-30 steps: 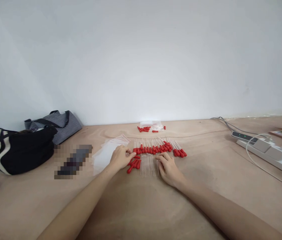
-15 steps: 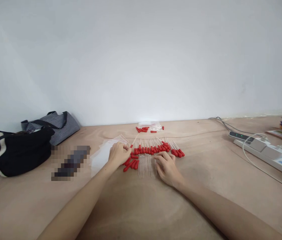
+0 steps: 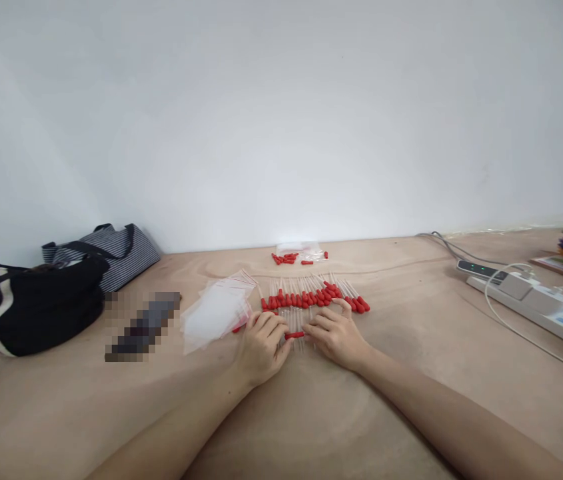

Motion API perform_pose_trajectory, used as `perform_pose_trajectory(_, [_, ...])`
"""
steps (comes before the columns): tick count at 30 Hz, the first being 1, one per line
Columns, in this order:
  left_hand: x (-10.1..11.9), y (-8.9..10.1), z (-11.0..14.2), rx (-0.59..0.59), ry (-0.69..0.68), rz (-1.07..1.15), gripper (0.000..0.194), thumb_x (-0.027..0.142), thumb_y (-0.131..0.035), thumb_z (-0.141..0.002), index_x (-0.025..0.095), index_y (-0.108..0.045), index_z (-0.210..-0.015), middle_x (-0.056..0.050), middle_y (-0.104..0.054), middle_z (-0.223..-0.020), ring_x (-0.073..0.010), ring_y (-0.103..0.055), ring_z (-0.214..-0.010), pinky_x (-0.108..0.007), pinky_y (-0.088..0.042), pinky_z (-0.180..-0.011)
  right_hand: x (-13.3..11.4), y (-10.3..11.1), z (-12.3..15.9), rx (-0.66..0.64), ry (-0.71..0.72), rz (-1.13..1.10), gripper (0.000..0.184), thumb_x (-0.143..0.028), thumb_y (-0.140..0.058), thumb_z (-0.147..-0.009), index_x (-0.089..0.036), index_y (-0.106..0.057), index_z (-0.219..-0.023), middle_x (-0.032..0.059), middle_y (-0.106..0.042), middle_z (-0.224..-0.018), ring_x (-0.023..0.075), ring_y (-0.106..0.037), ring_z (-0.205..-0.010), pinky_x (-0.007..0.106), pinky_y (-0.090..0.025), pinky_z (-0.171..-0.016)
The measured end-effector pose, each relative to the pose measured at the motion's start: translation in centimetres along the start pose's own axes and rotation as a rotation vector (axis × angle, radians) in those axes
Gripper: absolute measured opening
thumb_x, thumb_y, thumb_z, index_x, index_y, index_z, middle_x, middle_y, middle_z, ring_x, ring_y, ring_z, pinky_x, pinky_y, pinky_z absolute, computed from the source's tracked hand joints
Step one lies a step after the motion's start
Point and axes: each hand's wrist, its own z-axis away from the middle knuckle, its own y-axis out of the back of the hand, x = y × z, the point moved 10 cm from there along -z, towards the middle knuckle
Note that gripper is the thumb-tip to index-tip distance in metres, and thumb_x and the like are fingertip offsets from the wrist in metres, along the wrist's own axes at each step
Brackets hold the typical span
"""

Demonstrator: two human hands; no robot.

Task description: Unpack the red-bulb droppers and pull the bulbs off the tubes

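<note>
My left hand [image 3: 262,347] pinches a red rubber dropper bulb [image 3: 294,335], held sideways above loose clear glass tubes [image 3: 290,319]. From the other side, the closed fingers of my right hand [image 3: 334,333] meet the bulb's right end; whatever they grip is hidden. Beyond both hands, finished droppers [image 3: 301,300] with red bulbs and thin tubes lie in a row, bulbs toward me. More loose bulbs are mostly covered by my left hand, with one red bit showing at its left.
Clear zip bags [image 3: 218,310] lie fanned out on the left, near a blurred dark object [image 3: 146,327]. Spare red bulbs [image 3: 285,259] and a plastic bag [image 3: 301,249] sit by the wall. Bags [image 3: 56,303] stand far left; a power strip [image 3: 536,300] with cables is right.
My left hand has left a dropper at the row's left end, then come back nearer with a red bulb. My right hand's fingers have closed in to meet it.
</note>
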Motion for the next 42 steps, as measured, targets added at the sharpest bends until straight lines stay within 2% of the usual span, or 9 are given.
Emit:
perform_pose_trajectory(4, [0.3, -0.3, 0.1, 0.026, -0.051, -0.044, 0.016, 0.03, -0.051, -0.08, 0.021, -0.062, -0.086, -0.005, -0.061, -0.103, -0.0214, -0.048, -0.099, -0.041, -0.032, -0.089, -0.7, -0.2, 0.0, -0.01, 0.059, 0.059, 0.019, -0.011, -0.043, -0.081, -0.02, -0.058, -0.073, -0.0036, -0.054, -0.06, 0.0097, -0.045, -0.064, 0.037, -0.015, -0.091])
perform_pose_trajectory(8, [0.5, -0.8, 0.2, 0.037, -0.08, -0.088, 0.014, 0.026, -0.05, -0.081, 0.023, -0.064, -0.081, -0.004, -0.057, -0.112, -0.0217, -0.045, -0.107, -0.044, -0.028, -0.095, -1.1, -0.2, 0.0, -0.019, 0.091, 0.088, 0.019, -0.009, -0.041, -0.08, -0.018, -0.055, -0.07, -0.0029, -0.053, -0.061, 0.0103, -0.042, -0.062, 0.036, -0.016, -0.088])
perform_pose_trajectory(21, [0.8, -0.7, 0.4, 0.069, -0.082, -0.177, 0.013, 0.024, -0.053, -0.078, 0.025, -0.065, -0.073, -0.002, -0.055, -0.115, -0.0259, -0.042, -0.109, -0.053, -0.022, -0.096, -1.3, -0.9, 0.0, -0.181, 0.122, 0.059, 0.022, -0.01, -0.044, -0.077, -0.022, -0.058, -0.089, -0.0027, -0.053, -0.062, 0.0107, -0.041, -0.061, 0.033, -0.016, -0.073])
perform_pose_trajectory(27, [0.9, -0.2, 0.4, 0.057, -0.071, -0.162, 0.015, 0.019, -0.05, -0.078, 0.025, -0.064, -0.074, -0.003, -0.056, -0.114, -0.0261, -0.043, -0.109, -0.054, -0.021, -0.095, -0.9, -0.7, 0.0, -0.243, 0.115, 0.043, 0.035, -0.008, -0.043, -0.074, -0.027, -0.058, -0.098, -0.0029, -0.051, -0.06, 0.0101, -0.041, -0.057, 0.031, -0.017, -0.069])
perform_pose_trajectory(30, [-0.8, 1.0, 0.0, 0.038, 0.018, -0.148, 0.018, 0.016, -0.049, -0.078, 0.024, -0.064, -0.074, -0.005, -0.056, -0.112, -0.0264, -0.044, -0.107, -0.053, -0.025, -0.092, 0.5, -0.6, 0.2, -0.266, 0.039, 0.031, 0.048, -0.005, -0.041, -0.072, -0.032, -0.053, -0.109, -0.0025, -0.054, -0.064, 0.0105, -0.044, -0.059, 0.03, -0.018, -0.067])
perform_pose_trajectory(33, [-3.4, 2.0, -0.5, -0.072, 0.119, -0.002, 0.017, 0.021, -0.047, -0.081, 0.023, -0.064, -0.079, -0.006, -0.06, -0.095, -0.0213, -0.052, -0.092, -0.04, -0.039, -0.081, 2.7, -0.8, 0.6, -0.258, -0.125, -0.028, 0.052, -0.001, -0.037, -0.07, -0.021, -0.045, -0.118, 0.0021, -0.06, -0.079, 0.0127, -0.048, -0.065, 0.028, -0.022, -0.065])
perform_pose_trajectory(36, [-5.0, 1.3, -0.3, -0.352, 0.158, 0.259, 0.019, 0.021, -0.044, -0.082, 0.021, -0.063, -0.081, -0.001, -0.057, -0.078, -0.0122, -0.054, -0.071, -0.024, -0.043, -0.066, 4.5, -1.7, 1.2, -0.231, -0.314, -0.104, 0.043, 0.001, -0.032, -0.069, -0.011, -0.046, -0.108, 0.0072, -0.059, -0.086, 0.0151, -0.05, -0.07, 0.027, -0.029, -0.064])
perform_pose_trajectory(40, [-6.3, 0.4, 1.0, -0.583, 0.251, 0.378, 0.004, 0.022, -0.058, -0.072, 0.018, -0.059, -0.072, 0.002, -0.054, -0.068, -0.0103, -0.051, -0.062, -0.02, -0.04, -0.057, 4.9, -2.8, 1.8, -0.195, -0.401, -0.139, 0.037, 0.002, -0.03, -0.071, -0.013, -0.049, -0.098, 0.0095, -0.052, -0.092, 0.015, -0.051, -0.073, 0.024, -0.037, -0.061])
perform_pose_trajectory(42, [-6.5, -0.3, 1.8, -0.641, 0.305, 0.422, 0.009, 0.022, -0.062, -0.067, 0.016, -0.055, -0.069, 0.003, -0.052, -0.063, -0.0093, -0.048, -0.057, -0.018, -0.037, -0.052, 4.9, -2.7, 1.9, -0.17, -0.417, -0.113, 0.037, 0.002, -0.032, -0.071, -0.013, -0.052, -0.098, 0.0099, -0.049, -0.093, 0.0144, -0.051, -0.073, 0.024, -0.04, -0.06])
